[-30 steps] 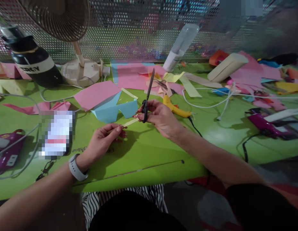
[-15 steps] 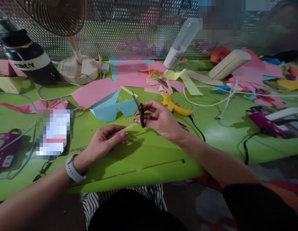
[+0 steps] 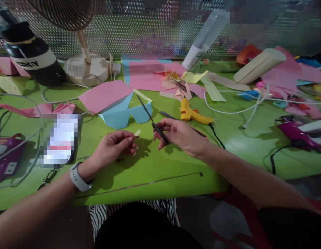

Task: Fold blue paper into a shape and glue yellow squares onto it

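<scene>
Between thumb and fingers, my left hand (image 3: 116, 147) pinches a small pale-yellow paper strip (image 3: 137, 132), whose end pokes out past the fingertips. My right hand (image 3: 176, 135) grips dark scissors (image 3: 155, 124) by the handles, their blades pointing up and to the left. The two hands are apart above the green table (image 3: 150, 173). Just beyond them lies a cut piece of light-blue paper (image 3: 119, 117), with a narrow yellow strip (image 3: 142, 94) behind it. A yellow glue gun (image 3: 194, 114) rests beyond my right hand.
A phone (image 3: 62, 138) lies left of my left hand. Pink paper (image 3: 105, 95), a fan (image 3: 85, 67) and a dark bottle (image 3: 33, 52) stand or lie farther back. White cable (image 3: 227, 112) crosses the right side, near a purple device (image 3: 295, 133) and a cardboard roll (image 3: 260, 65).
My right hand and the scissors have moved right, away from the paper strip, and the blades have swung. Much less of the strip shows beyond my left fingertips. The view has shifted slightly.
</scene>
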`<state>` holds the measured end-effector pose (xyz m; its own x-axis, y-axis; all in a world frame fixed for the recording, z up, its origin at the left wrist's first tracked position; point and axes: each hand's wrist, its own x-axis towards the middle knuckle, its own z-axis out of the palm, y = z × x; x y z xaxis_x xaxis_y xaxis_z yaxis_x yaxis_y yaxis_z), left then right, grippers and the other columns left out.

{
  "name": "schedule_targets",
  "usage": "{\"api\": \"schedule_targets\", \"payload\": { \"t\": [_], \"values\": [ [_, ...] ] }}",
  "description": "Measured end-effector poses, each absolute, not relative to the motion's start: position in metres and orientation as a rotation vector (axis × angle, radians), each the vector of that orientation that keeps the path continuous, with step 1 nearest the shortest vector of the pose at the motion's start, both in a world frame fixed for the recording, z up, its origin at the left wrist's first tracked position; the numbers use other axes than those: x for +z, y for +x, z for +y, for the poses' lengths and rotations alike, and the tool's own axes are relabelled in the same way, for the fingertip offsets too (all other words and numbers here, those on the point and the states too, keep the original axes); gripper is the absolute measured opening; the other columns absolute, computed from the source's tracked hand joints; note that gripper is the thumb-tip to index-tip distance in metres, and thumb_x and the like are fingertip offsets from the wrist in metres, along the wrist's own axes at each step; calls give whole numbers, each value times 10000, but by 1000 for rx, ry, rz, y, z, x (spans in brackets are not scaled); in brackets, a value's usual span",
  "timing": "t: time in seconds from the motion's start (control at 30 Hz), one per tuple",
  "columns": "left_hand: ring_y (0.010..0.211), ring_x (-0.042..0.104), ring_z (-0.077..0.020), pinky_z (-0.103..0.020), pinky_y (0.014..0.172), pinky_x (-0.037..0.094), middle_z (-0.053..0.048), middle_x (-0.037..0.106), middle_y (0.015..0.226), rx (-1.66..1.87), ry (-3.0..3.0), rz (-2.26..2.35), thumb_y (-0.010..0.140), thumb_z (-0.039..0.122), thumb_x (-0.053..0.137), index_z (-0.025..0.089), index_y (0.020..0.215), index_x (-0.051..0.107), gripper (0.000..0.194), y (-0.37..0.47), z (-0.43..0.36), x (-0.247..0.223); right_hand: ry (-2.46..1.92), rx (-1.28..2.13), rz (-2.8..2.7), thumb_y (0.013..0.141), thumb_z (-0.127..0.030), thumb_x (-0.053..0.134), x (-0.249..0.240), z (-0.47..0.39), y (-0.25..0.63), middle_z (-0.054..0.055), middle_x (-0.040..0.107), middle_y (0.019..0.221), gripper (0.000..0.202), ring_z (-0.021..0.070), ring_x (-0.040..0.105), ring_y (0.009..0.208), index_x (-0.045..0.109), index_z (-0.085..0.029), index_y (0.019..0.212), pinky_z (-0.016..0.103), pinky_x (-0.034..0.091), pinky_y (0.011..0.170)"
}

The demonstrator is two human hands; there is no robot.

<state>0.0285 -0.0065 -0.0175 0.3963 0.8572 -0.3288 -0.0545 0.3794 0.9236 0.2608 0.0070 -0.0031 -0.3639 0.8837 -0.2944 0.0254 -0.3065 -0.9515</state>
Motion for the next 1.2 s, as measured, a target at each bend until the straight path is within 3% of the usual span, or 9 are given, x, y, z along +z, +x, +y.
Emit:
{"api": "schedule_targets", "payload": {
  "t": [0.13,0.3,0.5,0.73,0.9,1.2],
  "values": [
    [591,636,-82,-207,604,542,6,689,735,784,894,953,808,330,726,159,900,652,208,28,-7,-17,-1289,1934,-1353,665,-478,824,0,-2,267,-31,612,702,434,79,577,442,528,-190,799,234,500,428],
    [605,647,-83,-203,612,550,-1,695,744,825,876,964,816,344,726,152,901,655,222,27,-7,-19,-1301,2031,-1476,720,-584,747,-3,-9,271,-20,605,703,476,81,573,465,473,-203,800,234,477,445],
    [606,655,-96,-235,635,567,-6,705,736,828,860,999,821,334,718,155,926,676,212,27,-7,-22,-1325,2167,-1438,684,-584,771,-8,-15,272,-44,573,672,515,71,506,477,447,-222,856,226,461,455],
    [615,660,-88,-216,641,569,-6,719,741,829,852,948,821,295,721,157,1110,701,321,27,-7,-22,-1323,2177,-1426,694,-510,788,-7,-17,271,-51,542,667,462,70,465,501,460,-221,843,223,436,470],
    [624,662,-89,-220,649,569,-11,720,754,824,878,944,827,291,716,158,1112,701,315,27,-8,-22,-1334,2180,-1410,687,-453,808,-8,-18,273,-48,536,677,439,82,475,538,471,-223,850,207,410,451],
    [634,666,-91,-211,637,553,-10,716,761,825,895,899,845,285,711,147,1126,673,316,25,-8,-24,-1384,2110,-1446,636,-499,830,-4,-18,270,-48,515,654,493,91,483,600,472,-208,810,217,407,508]
  ]
}}
